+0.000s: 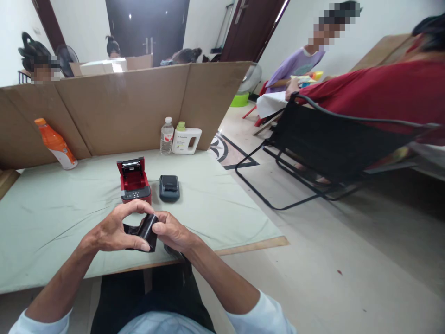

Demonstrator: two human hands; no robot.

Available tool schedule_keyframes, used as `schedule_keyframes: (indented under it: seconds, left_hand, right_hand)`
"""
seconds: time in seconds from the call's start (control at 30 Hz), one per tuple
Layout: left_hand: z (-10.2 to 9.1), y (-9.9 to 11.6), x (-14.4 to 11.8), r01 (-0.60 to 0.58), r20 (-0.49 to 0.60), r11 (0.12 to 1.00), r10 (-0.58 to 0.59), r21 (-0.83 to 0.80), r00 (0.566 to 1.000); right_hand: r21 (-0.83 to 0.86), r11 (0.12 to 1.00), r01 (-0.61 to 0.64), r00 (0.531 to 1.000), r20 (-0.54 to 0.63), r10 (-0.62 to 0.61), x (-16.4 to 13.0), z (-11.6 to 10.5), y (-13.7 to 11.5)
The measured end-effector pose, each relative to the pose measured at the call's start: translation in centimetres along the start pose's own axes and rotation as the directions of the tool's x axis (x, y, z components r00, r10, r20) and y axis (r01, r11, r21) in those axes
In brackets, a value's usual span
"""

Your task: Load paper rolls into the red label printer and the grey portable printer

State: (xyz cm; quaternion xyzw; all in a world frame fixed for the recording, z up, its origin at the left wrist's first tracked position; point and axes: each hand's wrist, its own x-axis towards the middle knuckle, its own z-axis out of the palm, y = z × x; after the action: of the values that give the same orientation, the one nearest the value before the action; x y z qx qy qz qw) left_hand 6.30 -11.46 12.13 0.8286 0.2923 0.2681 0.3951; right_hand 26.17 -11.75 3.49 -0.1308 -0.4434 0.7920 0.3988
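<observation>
Between my two hands is a shiny black roll (pixel 148 229), with a dark flap of material showing at its left. My left hand (pixel 116 229) curves around it, thumb at the lower end and index finger at the upper end. My right hand (pixel 174 230) pinches its right side between thumb and fingers. Just beyond my left hand stands a small red printer (pixel 135 183) with its lid raised, its front partly covered by my fingers. A dark grey handheld device (pixel 169 188) lies to the printer's right. Something dark (pixel 171 250) sits under my right hand, mostly hidden.
Along a cardboard partition (pixel 132 106) stand an orange bottle (pixel 57 144), a clear water bottle (pixel 167 137) and a white jug (pixel 187 140). The table (pixel 62 222) has a pale green cloth. At right, a person in red (pixel 382 97) sits in a black folding chair (pixel 323 144).
</observation>
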Motion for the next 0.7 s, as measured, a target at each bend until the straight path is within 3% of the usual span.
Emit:
schedule_keyframes:
  seconds: [0.27, 0.4, 0.53, 0.7]
  left_hand:
    - [0.1, 0.2, 0.0, -0.057, 0.020, 0.993, 0.059, -0.107, 0.998]
    - [-0.7, 2.1, 0.1, -0.072, 0.160, 0.986, 0.048, 0.149, 0.986]
    - [-0.8, 3.7, 0.4, -0.118, 0.213, 0.926, 0.041, 0.360, 0.976]
    - [-0.4, 2.8, 0.0, -0.171, 0.175, 0.962, 0.134, 0.214, 0.975]
  right_hand:
    - [-0.068, 0.997, -0.045, 0.999, -0.002, 0.045, -0.1, 0.0, -0.5]
    - [-0.153, 0.985, -0.085, 0.996, -0.041, 0.080, -0.2, -0.2, -1.2]
    - [-0.214, 0.974, -0.074, 0.997, -0.041, 0.067, -0.1, -0.3, -1.7]
    - [-0.152, 0.987, -0.049, 0.999, 0.001, 0.050, -0.1, -0.5, -1.0]
